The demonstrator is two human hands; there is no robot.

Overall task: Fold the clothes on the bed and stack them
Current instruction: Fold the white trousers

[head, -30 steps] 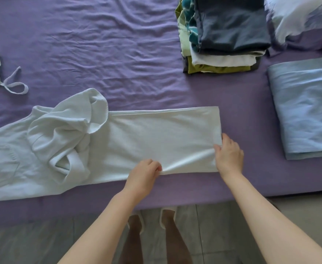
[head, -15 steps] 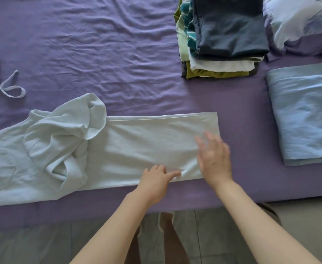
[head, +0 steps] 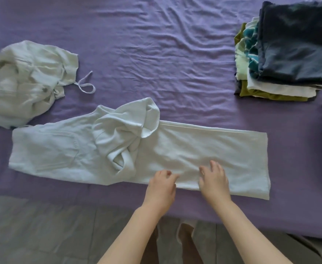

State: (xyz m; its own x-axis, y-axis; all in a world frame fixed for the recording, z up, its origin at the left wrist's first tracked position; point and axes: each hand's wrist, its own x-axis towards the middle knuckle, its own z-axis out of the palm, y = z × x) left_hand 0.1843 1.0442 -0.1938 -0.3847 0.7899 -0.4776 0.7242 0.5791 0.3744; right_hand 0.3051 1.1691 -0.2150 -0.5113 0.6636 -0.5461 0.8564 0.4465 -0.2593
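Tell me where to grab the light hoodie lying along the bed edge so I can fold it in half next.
Probably the right-hand end of the light hoodie, pinching its two corners from the right. That end lies flat and straight, while the bunched hood sits mid-garment. The left hand and right hand are now at its near edge.

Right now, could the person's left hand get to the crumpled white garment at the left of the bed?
Probably yes. The left hand rests at the pale hoodie's near edge, and only open purple sheet and flat cloth lie between it and the crumpled white garment.
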